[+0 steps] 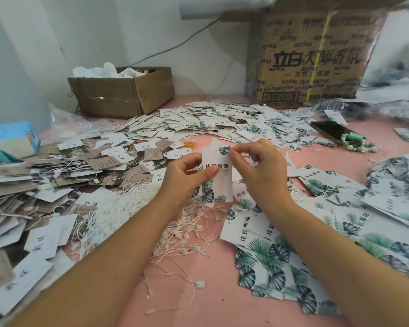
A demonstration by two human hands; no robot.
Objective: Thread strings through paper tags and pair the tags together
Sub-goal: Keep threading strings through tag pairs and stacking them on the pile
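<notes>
Left hand [183, 177]: fingers grip white rectangular leaf-printed paper tag [222, 185], thumb across its face. Right hand [257, 166]: fingers pinch the tag's top edge. Loose white strings [118, 208] lie just below left fingers on pink table [222, 267].

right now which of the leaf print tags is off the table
The leaf-print tag held upright between the left hand and right hand, which pinches at its top corner. All other leaf tags lie flat in piles.

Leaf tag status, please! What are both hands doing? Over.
Left hand grips leaf tag, upright. Right hand pinches its top edge; string there too fine to see. String pile below, nothing in the way.
</notes>
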